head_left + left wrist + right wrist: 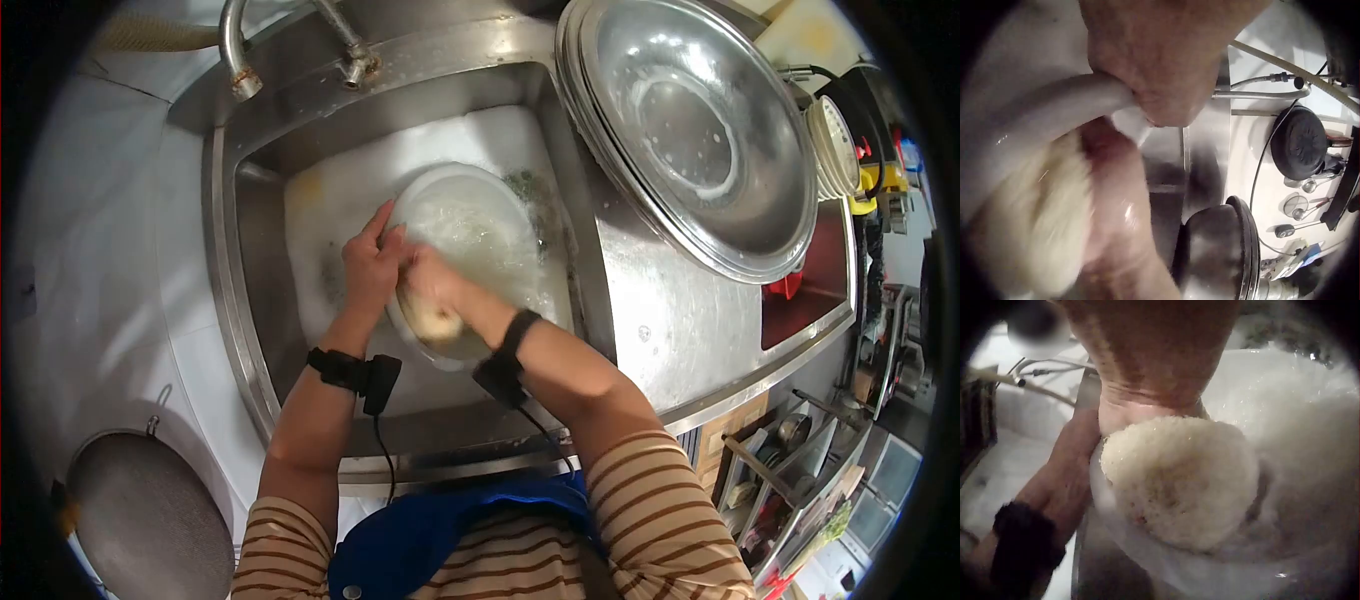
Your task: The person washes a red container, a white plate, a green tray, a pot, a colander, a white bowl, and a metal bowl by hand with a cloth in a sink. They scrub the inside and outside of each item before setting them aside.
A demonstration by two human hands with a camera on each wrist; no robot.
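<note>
A white bowl (455, 172) holding cloudy water sits tilted in the suds of the sink. My left hand (370, 264) grips its rim on the left side, thumb raised; in the left wrist view the thick white rim (1054, 107) runs into that hand's grasp. Pressed to the bowl's inner wall is a pale, fibrous loofah (1179, 481), held by my right hand (432, 276) just beside the left. The loofah covers most of the right fingers in the right wrist view.
Foamy water (330, 215) fills the steel sink (225, 290). Two faucets (245, 85) reach over its back edge. Large nested steel basins (700, 140) lean on the right-hand drainboard (660, 320), near stacked bowls (830, 150). A dark wok (150, 515) is at lower left.
</note>
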